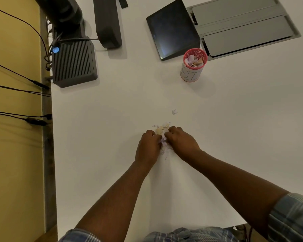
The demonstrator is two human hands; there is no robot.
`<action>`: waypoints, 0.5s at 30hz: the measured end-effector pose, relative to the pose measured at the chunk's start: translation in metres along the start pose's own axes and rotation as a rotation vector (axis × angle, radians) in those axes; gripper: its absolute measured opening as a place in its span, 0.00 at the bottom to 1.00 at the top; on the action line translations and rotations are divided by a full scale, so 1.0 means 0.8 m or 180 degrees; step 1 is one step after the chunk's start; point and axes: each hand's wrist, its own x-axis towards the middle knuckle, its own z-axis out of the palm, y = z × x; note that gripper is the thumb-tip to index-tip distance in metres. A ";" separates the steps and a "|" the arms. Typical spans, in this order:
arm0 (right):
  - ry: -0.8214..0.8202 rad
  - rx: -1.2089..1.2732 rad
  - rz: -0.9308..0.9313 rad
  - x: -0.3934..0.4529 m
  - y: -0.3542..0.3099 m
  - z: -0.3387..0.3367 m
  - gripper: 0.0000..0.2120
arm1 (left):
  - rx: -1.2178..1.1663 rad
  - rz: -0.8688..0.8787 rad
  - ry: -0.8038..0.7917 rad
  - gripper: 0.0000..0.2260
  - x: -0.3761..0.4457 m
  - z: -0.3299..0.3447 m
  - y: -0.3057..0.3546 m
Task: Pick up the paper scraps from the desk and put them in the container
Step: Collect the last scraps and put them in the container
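White desk (112,137) is filling most of the head view, with a yellow wall running down its left edge. Near the middle of the desk the left hand (148,147) and the right hand (181,141) are lying knuckles-up side by side, fingers curled inward toward each other and closing around a small heap of paper scraps (163,131). The heap is stretching in a loose line running away from the person, from tiny white and lilac shreds between the palms out to larger tan and cream pieces just past the fingertips. How much paper each hand is actually gripping cannot be told, since the fingers are hiding it.

One lone white scrap (174,112) is lying a little farther out, apart from the heap. Well beyond it, up and to the right, the container (193,67) is standing upright, its mouth opening upward: a round cup with a red perforated rim and a white paper wrap bearing drawn letters, already holding torn white, pink and tan pieces. Just behind it a dark tablet (171,28) is lying flat, beside a grey hatch (243,23) set into the desk. Along the left edge a black ribbed box (73,62) is sitting with cables trailing.
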 end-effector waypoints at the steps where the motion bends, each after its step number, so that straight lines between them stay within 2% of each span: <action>1: -0.0023 -0.0089 -0.0068 -0.003 0.000 0.002 0.10 | -0.0011 -0.0042 -0.0032 0.08 -0.002 0.001 -0.002; 7: 0.0087 -0.0060 -0.0156 -0.018 0.004 0.009 0.09 | -0.0044 0.0093 -0.0033 0.07 -0.013 0.002 -0.010; 10: 0.0378 0.0387 0.0171 -0.019 0.015 0.000 0.10 | -0.0154 0.0115 0.0055 0.06 -0.007 -0.007 -0.012; 15: 0.0742 0.1278 0.0695 -0.017 0.038 -0.031 0.08 | -0.0923 -0.0397 0.0459 0.05 0.010 -0.035 -0.014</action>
